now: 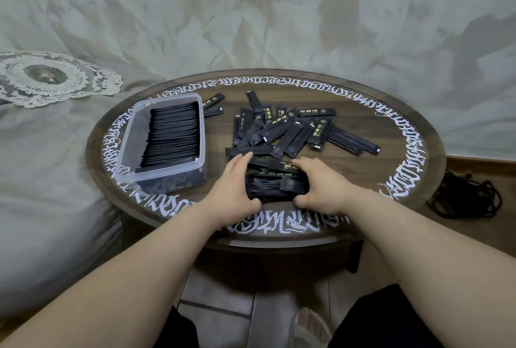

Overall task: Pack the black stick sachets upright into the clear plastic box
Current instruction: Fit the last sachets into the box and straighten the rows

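A bundle of black stick sachets (275, 183) lies on the near middle of the round wooden table (377, 177). My left hand (233, 183) grips its left end and my right hand (321, 184) grips its right end, thumbs at the near side. Behind them lies a loose pile of sachets (290, 130). The clear plastic box (127, 146) stands at the left of the table, holding a long row of upright sachets (173, 135). Two stray sachets (212, 106) lie just right of the box's far corner.
The table top carries white script around its rim. A grey bed with a lace doily (50, 78) lies to the left. Black cords (466, 197) sit on the floor at the right. My knees and a sandalled foot (308, 328) show below.
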Tool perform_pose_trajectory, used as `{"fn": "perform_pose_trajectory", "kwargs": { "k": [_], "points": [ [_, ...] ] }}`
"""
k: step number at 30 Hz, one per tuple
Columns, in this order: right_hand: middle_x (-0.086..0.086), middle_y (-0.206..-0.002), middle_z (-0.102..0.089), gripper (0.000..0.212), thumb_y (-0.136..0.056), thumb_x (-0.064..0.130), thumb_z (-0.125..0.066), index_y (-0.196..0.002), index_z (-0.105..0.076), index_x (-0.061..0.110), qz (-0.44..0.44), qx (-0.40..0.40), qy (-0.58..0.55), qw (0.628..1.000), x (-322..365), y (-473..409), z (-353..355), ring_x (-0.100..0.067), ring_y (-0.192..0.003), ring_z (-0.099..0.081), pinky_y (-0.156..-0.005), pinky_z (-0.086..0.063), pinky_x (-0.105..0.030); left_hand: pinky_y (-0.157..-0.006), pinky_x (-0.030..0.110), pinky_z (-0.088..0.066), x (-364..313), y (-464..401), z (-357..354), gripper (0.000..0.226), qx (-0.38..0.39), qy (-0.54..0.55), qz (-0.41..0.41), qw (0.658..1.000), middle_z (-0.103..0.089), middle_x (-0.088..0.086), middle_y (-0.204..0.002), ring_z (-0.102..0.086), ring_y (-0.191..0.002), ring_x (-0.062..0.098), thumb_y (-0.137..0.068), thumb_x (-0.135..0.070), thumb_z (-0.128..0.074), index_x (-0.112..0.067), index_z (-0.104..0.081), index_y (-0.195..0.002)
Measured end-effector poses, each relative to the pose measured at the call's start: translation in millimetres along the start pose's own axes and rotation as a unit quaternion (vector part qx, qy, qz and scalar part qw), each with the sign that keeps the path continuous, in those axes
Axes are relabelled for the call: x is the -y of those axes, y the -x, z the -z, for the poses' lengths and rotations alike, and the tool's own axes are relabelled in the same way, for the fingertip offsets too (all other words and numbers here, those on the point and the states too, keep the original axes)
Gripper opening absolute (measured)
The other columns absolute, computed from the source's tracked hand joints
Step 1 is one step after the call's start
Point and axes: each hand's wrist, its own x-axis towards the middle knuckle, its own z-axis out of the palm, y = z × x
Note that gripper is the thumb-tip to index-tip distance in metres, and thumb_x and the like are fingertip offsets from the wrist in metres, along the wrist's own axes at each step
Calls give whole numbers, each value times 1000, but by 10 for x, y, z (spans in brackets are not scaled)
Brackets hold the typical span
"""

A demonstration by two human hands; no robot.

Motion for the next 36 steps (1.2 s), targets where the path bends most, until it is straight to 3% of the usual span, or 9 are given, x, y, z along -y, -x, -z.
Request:
{"fn": "perform_pose_trajectory", "kwargs": {
  "k": [5, 12, 16, 18, 20, 24, 30, 33, 36],
  "points": [
    [-6, -160, -8, 98, -77, 30, -72, -152, -12, 15, 34, 8, -15, 999, 140, -87, -42, -22, -147, -4, -118, -7, -30, -105, 19, -26, 10, 21, 23, 102, -3, -17, -19, 1000, 3, -6, -160, -23, -143, 15, -77, -25, -74, -26, -6, -153],
    [-7, -160, -3, 111, -71, 43, -78, -152, -8, 14, 48, 5, -11, 999, 221, -116, -90, -22, -147, 0, -118, -8, -31, -109, 18, -18, -29, -32, -14, 99, -2, -24, -38, 999, 0, -2, -161, -9, -147, 11, -78, -21, -72, -22, -9, -154],
    [-2, -160, -1, 121, -59, 57, -81, -152, -12, 24, -15, 4, 15, 1000, 20, -15, 130, -25, -146, -7, -118, -19, -41, -105, 18, -24, 45, 17, 61, 97, -20, -30, -16, 999, -1, -5, -161, -33, -136, 13, -80, -25, -73, -25, -10, -153],
    [-5, -152, -19, 110, -58, 57, -82, -146, -24, 23, -57, 18, 61, 996, -56, 62, 228, -30, -137, -28, -110, -33, -42, -106, 21, -25, 99, 43, 102, 94, -30, -53, -5, 998, -6, -4, -161, -36, -134, 14, -80, -31, -74, -24, -15, -153],
    [-6, -128, -38, 84, -59, 54, -82, -124, -40, 21, -84, 29, 84, 992, -52, 99, 262, -28, -113, -48, -92, -46, -38, -111, 25, -24, 113, 50, 120, 93, -29, -76, 1, 997, -16, -2, -159, -30, -140, 16, -78, -37, -75, -22, -22, -152],
    [0, -91, -57, 42, -70, 39, -79, -88, -49, 18, -44, 39, 99, 993, 10, 78, 241, -20, -84, -53, -67, -42, -30, -109, 24, -30, 87, 63, 115, 83, -44, -82, 3, 996, -39, -3, -147, -42, -131, 14, -76, -39, -77, -20, -37, -146],
    [3, -84, -57, 15, -81, 26, -70, -87, -62, 15, 23, -40, 102, 994, 130, 115, 264, -19, -83, -55, -67, -36, -24, -104, 23, -36, 76, 72, 108, 69, -84, -58, 2, 995, -48, -3, -139, -50, -123, 14, -80, -32, -76, -20, -46, -141],
    [3, -96, -52, 27, -78, 38, -72, -94, -56, 23, 40, -88, 109, 989, 203, 70, 238, -21, -101, -52, -76, -42, -29, -108, 25, -36, 75, 80, 122, 72, -83, -57, -4, 995, -46, -3, -143, -48, -126, 15, -80, -31, -75, -21, -43, -143],
    [-3, -146, -32, 90, -68, 57, -74, -141, -34, 23, 40, -55, 153, 986, 288, -17, 130, -27, -138, -21, -110, -30, -46, -109, 27, -34, 65, 114, 163, 72, -98, -112, -34, 988, -42, -6, -145, -43, -130, 14, -83, -34, -72, -23, -38, -146]
  ]
}}
